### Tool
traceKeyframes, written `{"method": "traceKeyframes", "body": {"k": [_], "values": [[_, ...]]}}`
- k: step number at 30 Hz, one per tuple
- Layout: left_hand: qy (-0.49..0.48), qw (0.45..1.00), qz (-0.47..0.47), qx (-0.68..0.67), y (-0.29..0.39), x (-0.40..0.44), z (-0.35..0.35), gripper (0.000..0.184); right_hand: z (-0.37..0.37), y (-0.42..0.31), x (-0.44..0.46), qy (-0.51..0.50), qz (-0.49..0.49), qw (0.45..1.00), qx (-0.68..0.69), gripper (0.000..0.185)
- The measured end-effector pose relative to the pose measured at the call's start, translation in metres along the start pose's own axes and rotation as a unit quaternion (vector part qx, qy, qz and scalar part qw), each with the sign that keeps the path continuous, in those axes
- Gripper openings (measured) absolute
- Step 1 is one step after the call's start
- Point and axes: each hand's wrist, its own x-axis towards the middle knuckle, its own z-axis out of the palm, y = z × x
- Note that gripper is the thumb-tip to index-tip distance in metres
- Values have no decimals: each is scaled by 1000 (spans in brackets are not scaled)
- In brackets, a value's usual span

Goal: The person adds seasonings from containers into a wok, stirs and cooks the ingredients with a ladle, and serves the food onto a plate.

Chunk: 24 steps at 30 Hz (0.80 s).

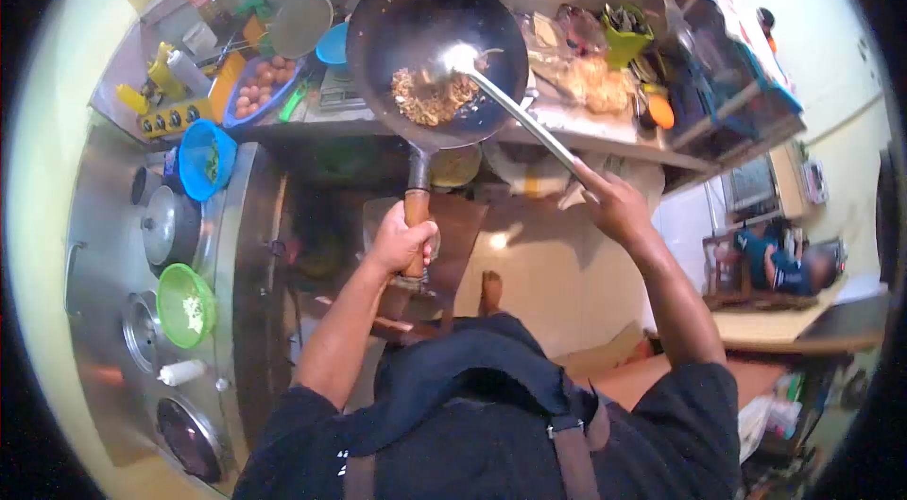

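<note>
My left hand [401, 240] is closed around the wooden handle of a dark wok [387, 32], which is held up in front of the counter. In the wok lies fried rice [425, 101], brown with lighter bits. My right hand [609, 200] grips the end of a long metal ladle [529, 120]. The bowl of the ladle reaches into the wok beside the rice, blurred by glare or steam, so what it holds cannot be made out.
On the counter behind stand a basket of eggs [237, 101], yellow squeeze bottles [164, 75] and a green container [625, 39]. To the left, a steel surface bears a blue basket [194, 160], a green basket [168, 306] and lidded pots [170, 228]. A seated person [777, 264] is at right.
</note>
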Motion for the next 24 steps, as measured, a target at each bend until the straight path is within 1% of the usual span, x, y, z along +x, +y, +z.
{"method": "traceKeyframes", "body": {"k": [1,2,3,5,7,8,9,12,13,15,16,19,20,22,24], "values": [[19,1000,-8,-7,4,13,14,27,0,32,14,-7,-11,1000,1,60],[48,999,-5,22,7,24,28,27,3,55,24,0,-18,1000,24,59],[58,998,-17,27,4,33,37,27,5,69,34,11,-19,998,50,59],[93,995,-7,19,3,53,50,28,9,89,72,6,-11,997,80,58],[107,994,-5,28,2,69,59,28,27,110,107,90,-52,990,100,62],[111,993,-1,37,1,73,63,29,23,111,118,52,-31,992,111,64],[115,993,-4,40,2,81,68,29,25,120,119,50,-32,991,116,64],[142,989,-17,47,1,100,77,30,25,149,110,-24,-47,997,56,55],[148,988,-10,39,0,105,78,31,22,156,105,-26,-49,997,56,55],[157,987,-5,29,-5,116,80,32,16,163,96,-59,-20,997,50,53],[166,986,-2,33,-8,120,80,31,18,172,92,-40,-35,997,48,53],[184,982,2,31,-9,128,83,31,11,190,87,-47,-37,998,23,52],[191,981,3,25,-10,129,84,31,6,190,89,-48,-40,998,22,52],[195,980,5,28,-13,131,84,31,-1,185,92,-82,-21,996,9,53],[196,980,7,33,-17,137,83,31,4,176,97,-66,-36,997,34,54]]}}
